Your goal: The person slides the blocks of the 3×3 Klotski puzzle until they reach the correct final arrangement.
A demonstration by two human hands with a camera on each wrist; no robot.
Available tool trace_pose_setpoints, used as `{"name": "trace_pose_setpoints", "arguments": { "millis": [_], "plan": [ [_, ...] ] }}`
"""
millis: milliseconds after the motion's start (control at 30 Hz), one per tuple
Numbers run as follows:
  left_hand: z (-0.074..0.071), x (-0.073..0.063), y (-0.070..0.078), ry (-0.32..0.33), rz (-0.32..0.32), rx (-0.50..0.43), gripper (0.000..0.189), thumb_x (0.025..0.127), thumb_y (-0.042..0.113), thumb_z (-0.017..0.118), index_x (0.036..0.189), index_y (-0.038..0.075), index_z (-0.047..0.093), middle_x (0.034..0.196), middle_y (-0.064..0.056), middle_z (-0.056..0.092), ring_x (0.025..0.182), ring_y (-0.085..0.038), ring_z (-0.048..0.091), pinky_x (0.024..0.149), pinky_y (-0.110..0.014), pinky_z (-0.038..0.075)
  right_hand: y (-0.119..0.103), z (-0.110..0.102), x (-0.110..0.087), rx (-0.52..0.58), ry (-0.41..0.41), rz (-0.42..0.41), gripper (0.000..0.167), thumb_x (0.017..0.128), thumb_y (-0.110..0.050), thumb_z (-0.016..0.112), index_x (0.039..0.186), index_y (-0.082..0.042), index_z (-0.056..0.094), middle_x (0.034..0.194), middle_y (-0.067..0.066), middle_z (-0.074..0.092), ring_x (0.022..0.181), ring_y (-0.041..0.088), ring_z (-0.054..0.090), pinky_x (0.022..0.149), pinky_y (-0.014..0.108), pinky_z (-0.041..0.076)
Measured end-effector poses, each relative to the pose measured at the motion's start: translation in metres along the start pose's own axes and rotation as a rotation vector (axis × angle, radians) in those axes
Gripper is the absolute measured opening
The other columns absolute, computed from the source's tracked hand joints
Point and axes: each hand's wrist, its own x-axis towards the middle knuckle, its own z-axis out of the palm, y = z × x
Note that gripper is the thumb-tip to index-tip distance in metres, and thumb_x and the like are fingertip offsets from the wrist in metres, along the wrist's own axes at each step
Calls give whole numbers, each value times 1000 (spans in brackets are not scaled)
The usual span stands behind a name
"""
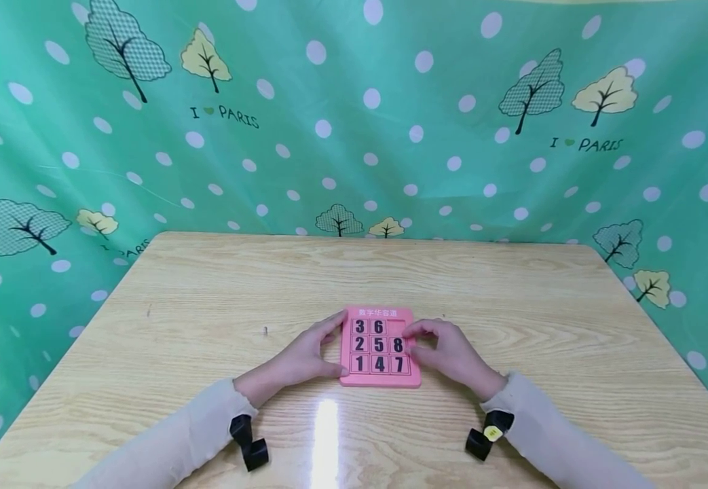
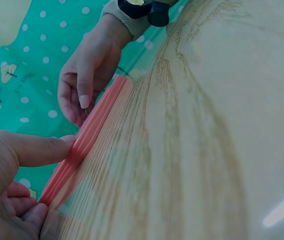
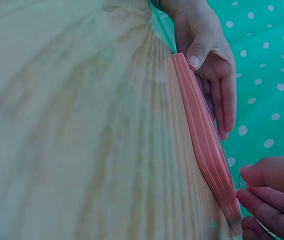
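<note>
A pink sliding number puzzle (image 1: 381,380) lies flat on the table, its black-numbered tiles reading 3 6, then 2 5 8, then 1 4 7. The gap is at its top right. My left hand (image 1: 306,352) holds the puzzle's left side, fingers at the upper corner and thumb near the lower one. In the left wrist view the thumb (image 2: 57,150) presses its pink edge. At the right side, my right hand (image 1: 449,350) has bent, relaxed fingers, with the fingertips by the 8 tile (image 1: 398,345). Seen from the right wrist, a fingertip meets the edge; exact contact on the tile is hidden.
The puzzle rests on a light wood-grain table (image 1: 207,299). Behind and beside it hangs a green dotted cloth (image 1: 341,136) with printed trees. Black wrist straps (image 1: 250,441) sit on both sleeves. A small dark mark (image 1: 265,331) shows left of the puzzle.
</note>
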Motion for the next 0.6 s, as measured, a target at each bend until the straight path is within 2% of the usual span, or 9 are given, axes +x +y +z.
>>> {"name": "trace_pose_setpoints", "arguments": {
  "millis": [200,400,467,600],
  "plan": [
    [0,1,0,-4,10,9,98,70,5,78,149,4,21,155,-13,20,135,-33,34,113,-41,27,0,1,8,6,28,-7,23,79,-4,71,101,-8,70,102,2,68,100,22,58,92,42,48],
    [0,1,0,-2,2,9,98,70,6,79,150,5,21,155,-13,21,134,-33,35,113,-41,27,-3,9,20,43,17,-33,24,79,-7,72,103,-7,70,104,5,67,91,20,56,81,32,50],
    [0,0,0,-1,2,9,98,70,6,79,150,5,21,155,-13,21,134,-34,36,113,-41,27,-6,11,24,60,8,-42,24,80,-8,72,104,-7,69,106,5,67,93,20,57,82,32,50],
    [-1,0,-1,-1,3,10,98,71,8,79,150,6,21,155,-13,21,134,-33,36,113,-42,27,-11,18,30,71,-12,-38,27,80,-9,71,106,-8,69,109,4,67,102,22,56,91,38,47]
  ]
}}
